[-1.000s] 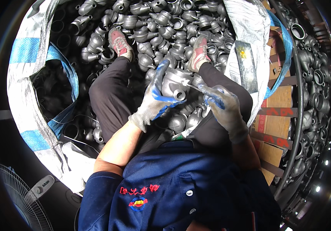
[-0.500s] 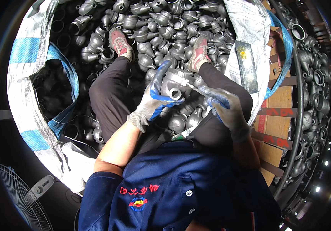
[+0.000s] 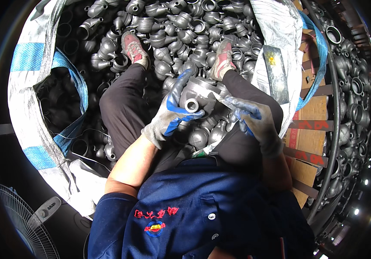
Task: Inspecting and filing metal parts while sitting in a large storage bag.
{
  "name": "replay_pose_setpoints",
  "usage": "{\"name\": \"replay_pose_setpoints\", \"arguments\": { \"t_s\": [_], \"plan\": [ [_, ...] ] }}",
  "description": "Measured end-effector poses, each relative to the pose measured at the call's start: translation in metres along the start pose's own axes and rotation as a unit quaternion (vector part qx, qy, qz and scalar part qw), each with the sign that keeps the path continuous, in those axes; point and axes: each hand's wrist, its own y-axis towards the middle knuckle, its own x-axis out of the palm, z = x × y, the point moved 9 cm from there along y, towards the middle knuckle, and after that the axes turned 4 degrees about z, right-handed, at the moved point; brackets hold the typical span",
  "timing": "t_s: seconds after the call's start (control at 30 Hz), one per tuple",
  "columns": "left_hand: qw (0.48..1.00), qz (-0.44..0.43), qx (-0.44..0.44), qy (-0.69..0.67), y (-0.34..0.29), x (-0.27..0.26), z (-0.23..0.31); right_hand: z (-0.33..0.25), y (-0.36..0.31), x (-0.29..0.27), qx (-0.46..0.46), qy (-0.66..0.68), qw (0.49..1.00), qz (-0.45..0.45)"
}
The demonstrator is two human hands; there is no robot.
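A: Located the metal fitting?
B: Found in the left hand, grasped between thumb and fingers, above the loose fittings.
A: Checked the right hand?
B: Found just beside the fitting with fingers partly bent; could not tell whether grasping anything.
A: Assessed progress?
B: Judged this piece under way, not done; could not tell completed from remaining among the rest.

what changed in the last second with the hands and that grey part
The grey metal part has turned slightly in the left hand, its open spout swinging left. The right hand has shifted a little right and toward the body. Nothing was visibly taken or let go; the shoes and piled parts stayed put.
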Motion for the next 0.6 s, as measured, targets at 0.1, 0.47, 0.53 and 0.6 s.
{"name": "replay_pose_setpoints", "arguments": {
  "t_s": [0.1,0.47,0.53,0.6],
  "plan": [
    [1.000,-0.010,0.005,0.014,0.000,0.000,0.000,-0.005,0.001,0.000,-0.012,0.004,1.000,-0.008],
    [0.999,-0.037,0.012,0.019,-0.001,0.003,-0.003,-0.031,0.009,0.006,-0.095,-0.092,0.990,-0.055],
    [0.996,-0.053,0.014,0.064,-0.001,0.005,0.000,-0.031,0.012,0.004,-0.094,-0.112,0.987,-0.062],
    [0.997,-0.054,0.013,0.061,-0.002,0.006,0.000,-0.035,0.016,0.005,-0.095,-0.130,0.984,-0.072]
  ]
}}
